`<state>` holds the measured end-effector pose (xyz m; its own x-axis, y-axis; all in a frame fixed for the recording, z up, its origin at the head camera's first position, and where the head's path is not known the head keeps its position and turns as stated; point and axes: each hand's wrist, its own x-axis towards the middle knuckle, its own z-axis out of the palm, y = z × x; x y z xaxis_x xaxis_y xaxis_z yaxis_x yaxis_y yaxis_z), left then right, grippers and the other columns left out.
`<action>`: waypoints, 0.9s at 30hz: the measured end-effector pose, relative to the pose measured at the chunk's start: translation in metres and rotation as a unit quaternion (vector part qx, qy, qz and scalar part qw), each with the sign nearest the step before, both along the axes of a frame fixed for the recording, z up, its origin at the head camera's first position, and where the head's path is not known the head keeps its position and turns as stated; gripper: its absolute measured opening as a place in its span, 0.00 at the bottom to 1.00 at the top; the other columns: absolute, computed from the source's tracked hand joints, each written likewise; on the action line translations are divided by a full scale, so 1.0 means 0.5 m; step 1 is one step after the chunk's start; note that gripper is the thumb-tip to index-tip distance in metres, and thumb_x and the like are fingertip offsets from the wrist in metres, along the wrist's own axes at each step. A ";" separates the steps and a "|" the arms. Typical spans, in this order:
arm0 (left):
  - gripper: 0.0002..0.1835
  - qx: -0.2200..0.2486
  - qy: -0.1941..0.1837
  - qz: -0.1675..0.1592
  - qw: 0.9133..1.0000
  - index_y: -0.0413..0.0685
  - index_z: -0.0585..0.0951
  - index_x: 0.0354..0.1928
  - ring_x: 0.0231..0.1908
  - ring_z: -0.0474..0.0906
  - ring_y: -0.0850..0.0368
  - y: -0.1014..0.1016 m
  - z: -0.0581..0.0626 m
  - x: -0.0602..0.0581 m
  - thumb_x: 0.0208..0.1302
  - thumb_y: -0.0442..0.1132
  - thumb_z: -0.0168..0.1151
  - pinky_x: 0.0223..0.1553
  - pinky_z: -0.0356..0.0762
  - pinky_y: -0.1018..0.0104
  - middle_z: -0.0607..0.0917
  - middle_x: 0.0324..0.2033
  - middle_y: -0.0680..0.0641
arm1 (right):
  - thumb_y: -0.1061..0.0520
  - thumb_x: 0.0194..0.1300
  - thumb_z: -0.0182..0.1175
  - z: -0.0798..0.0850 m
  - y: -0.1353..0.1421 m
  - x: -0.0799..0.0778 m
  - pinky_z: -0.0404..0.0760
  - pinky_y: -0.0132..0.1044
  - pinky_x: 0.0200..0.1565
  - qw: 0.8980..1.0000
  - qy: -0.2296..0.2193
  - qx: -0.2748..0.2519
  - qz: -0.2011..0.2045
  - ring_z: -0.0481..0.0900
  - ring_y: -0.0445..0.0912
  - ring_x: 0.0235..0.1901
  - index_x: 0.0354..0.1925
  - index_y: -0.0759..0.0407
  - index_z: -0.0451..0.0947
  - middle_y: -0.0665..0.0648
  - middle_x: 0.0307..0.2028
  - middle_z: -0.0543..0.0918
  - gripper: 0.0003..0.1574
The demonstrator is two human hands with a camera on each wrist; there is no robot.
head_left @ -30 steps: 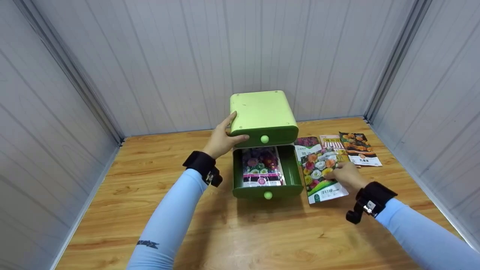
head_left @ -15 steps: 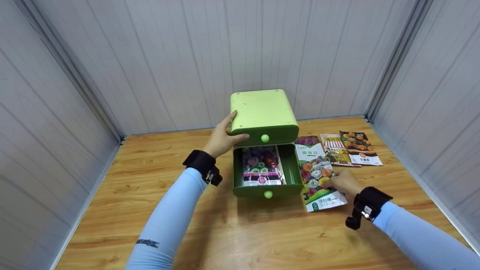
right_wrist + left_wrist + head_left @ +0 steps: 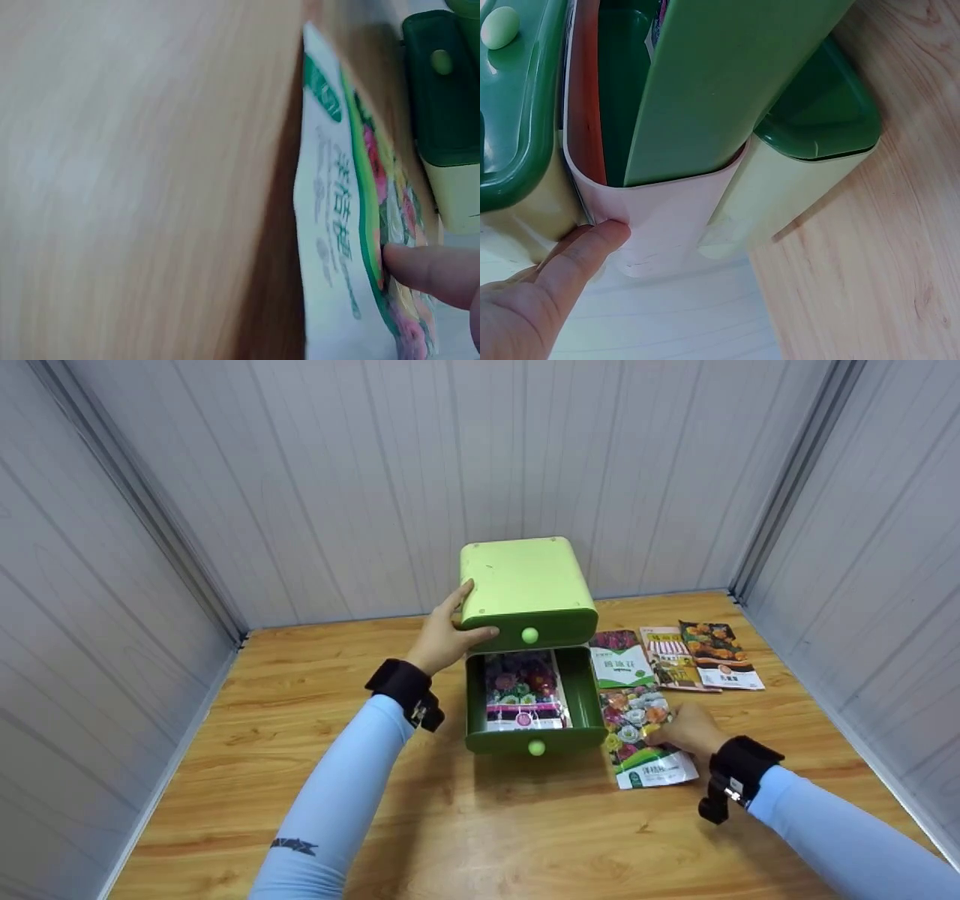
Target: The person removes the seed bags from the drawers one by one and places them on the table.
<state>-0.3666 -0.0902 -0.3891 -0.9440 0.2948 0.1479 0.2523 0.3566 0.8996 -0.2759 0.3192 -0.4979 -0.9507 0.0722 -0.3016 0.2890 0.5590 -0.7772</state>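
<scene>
My left hand (image 3: pixel 444 639) rests against the left side of a small drawer cabinet (image 3: pixel 525 574), thumb along the top drawer's green front. In the left wrist view, a straight finger (image 3: pixel 592 251) touches the pink middle tier (image 3: pixel 664 221). The pulled-out green drawer (image 3: pixel 589 694) below the top one holds a flower seed packet (image 3: pixel 525 697). Right of it, my right hand (image 3: pixel 691 729) pinches another flower seed packet (image 3: pixel 637 727), its thumb on the printed face. In the right wrist view that packet's near edge stands off the table. My other right fingers are hidden.
Behind the pinched packet lie more seed packets: a white and green one (image 3: pixel 621 664), a yellow one with a striped awning (image 3: pixel 675 660), and an orange-flowered one (image 3: pixel 721 656). The wooden table (image 3: pixel 315 697) meets pale panel walls (image 3: pixel 337 495) at the back and sides.
My right hand has drawn the pinched packet toward me, off the white and green packet behind it, which now shows more. The left hand and cabinet stay put.
</scene>
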 end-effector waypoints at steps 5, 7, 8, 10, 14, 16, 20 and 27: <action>0.53 0.001 -0.002 -0.004 1.000 0.55 0.52 0.89 0.55 0.89 0.42 -0.001 0.001 0.000 0.73 0.41 0.75 0.58 0.85 0.56 0.78 0.70 0.32 | 0.62 0.54 0.81 0.001 0.006 -0.002 0.76 0.33 0.34 0.997 0.008 0.066 0.038 0.77 0.46 0.31 0.32 0.67 0.81 0.55 0.30 0.84 0.17; 0.53 0.000 0.000 -0.003 1.000 0.55 0.52 0.89 0.55 0.89 0.43 -0.001 0.000 0.000 0.73 0.41 0.75 0.58 0.85 0.56 0.74 0.75 0.33 | 0.60 0.56 0.81 0.003 0.009 -0.004 0.73 0.34 0.33 0.995 0.000 0.085 0.054 0.76 0.46 0.29 0.30 0.65 0.81 0.53 0.26 0.82 0.16; 0.53 0.001 0.000 -0.003 1.000 0.55 0.52 0.89 0.55 0.89 0.43 -0.001 0.000 0.000 0.72 0.41 0.75 0.58 0.85 0.56 0.72 0.77 0.33 | 0.59 0.57 0.80 0.006 0.010 -0.004 0.72 0.35 0.32 0.994 -0.003 0.094 0.063 0.75 0.45 0.28 0.29 0.65 0.81 0.53 0.25 0.80 0.16; 0.53 0.001 0.001 -0.001 1.000 0.55 0.52 0.89 0.56 0.88 0.44 -0.001 -0.001 -0.001 0.72 0.41 0.75 0.59 0.85 0.56 0.67 0.80 0.35 | 0.57 0.58 0.80 0.009 0.011 -0.004 0.72 0.35 0.31 0.991 -0.005 0.108 0.077 0.74 0.45 0.26 0.30 0.65 0.83 0.52 0.24 0.80 0.16; 0.53 0.005 -0.001 -0.002 1.000 0.55 0.52 0.89 0.55 0.89 0.42 -0.001 -0.001 -0.001 0.72 0.41 0.75 0.59 0.85 0.55 0.77 0.72 0.32 | 0.53 0.58 0.80 0.015 0.011 -0.003 0.73 0.35 0.31 0.985 0.010 0.144 0.099 0.76 0.46 0.27 0.34 0.67 0.86 0.52 0.25 0.83 0.18; 0.53 0.005 -0.001 -0.001 1.000 0.55 0.52 0.89 0.55 0.89 0.41 -0.001 -0.001 -0.002 0.72 0.40 0.75 0.60 0.85 0.53 0.81 0.67 0.30 | 0.51 0.59 0.80 0.016 0.010 -0.003 0.71 0.35 0.29 0.981 0.017 0.165 0.106 0.74 0.45 0.25 0.31 0.64 0.85 0.51 0.23 0.80 0.19; 0.53 -0.005 0.005 0.004 1.000 0.56 0.52 0.89 0.59 0.87 0.42 -0.002 -0.001 -0.001 0.72 0.42 0.76 0.64 0.83 0.52 0.71 0.78 0.33 | 0.48 0.60 0.78 0.018 0.010 -0.005 0.62 0.34 0.24 0.971 0.028 0.201 0.124 0.66 0.43 0.19 0.18 0.53 0.74 0.47 0.16 0.69 0.26; 0.53 -0.001 -0.002 0.000 1.000 0.57 0.51 0.89 0.46 0.89 0.49 -0.001 -0.001 0.003 0.73 0.43 0.75 0.44 0.83 0.64 0.82 0.67 0.32 | 0.44 0.62 0.77 0.019 0.013 -0.004 0.58 0.32 0.20 0.960 0.043 0.236 0.147 0.60 0.39 0.14 0.12 0.45 0.63 0.43 0.12 0.61 0.36</action>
